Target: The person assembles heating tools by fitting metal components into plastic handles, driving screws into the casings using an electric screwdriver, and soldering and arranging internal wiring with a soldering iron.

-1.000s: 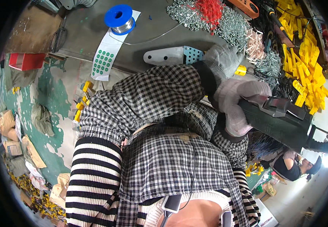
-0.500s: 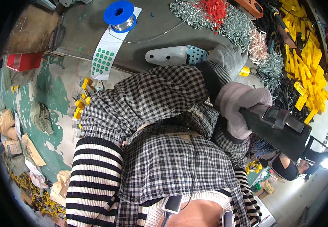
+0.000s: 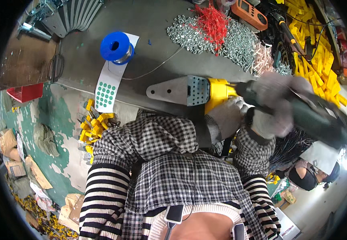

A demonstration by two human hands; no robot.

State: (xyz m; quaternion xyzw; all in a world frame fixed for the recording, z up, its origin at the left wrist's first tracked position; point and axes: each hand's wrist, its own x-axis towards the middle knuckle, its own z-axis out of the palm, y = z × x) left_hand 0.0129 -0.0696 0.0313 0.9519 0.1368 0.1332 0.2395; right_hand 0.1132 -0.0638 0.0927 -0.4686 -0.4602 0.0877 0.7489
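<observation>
My left hand [image 3: 224, 117], in a grey glove, is closed on the yellow housing of a tool with a flat grey plate [image 3: 169, 92]. Two round holes mark that plate, and a perforated bluish metal guard joins it to the housing. In my right hand [image 3: 276, 110], gloved and blurred by motion, is a black power screwdriver [image 3: 317, 120]. Its narrow front end points left, close to the yellow housing; whether they touch I cannot make out.
A blue solder wire spool [image 3: 115, 47] stands on a white sheet of green dots [image 3: 106, 94]. Beyond my hands lie piles of screws [image 3: 239, 38], red pieces [image 3: 211, 26] and yellow housings [image 3: 321, 76]. An orange meter [image 3: 250, 14] sits at the back; a person [image 3: 305, 176] is at the right.
The tool's yellow housing has come into view, and the tool sits lower in the picture. My right hand has swung the screwdriver up, bringing its front end towards the housing.
</observation>
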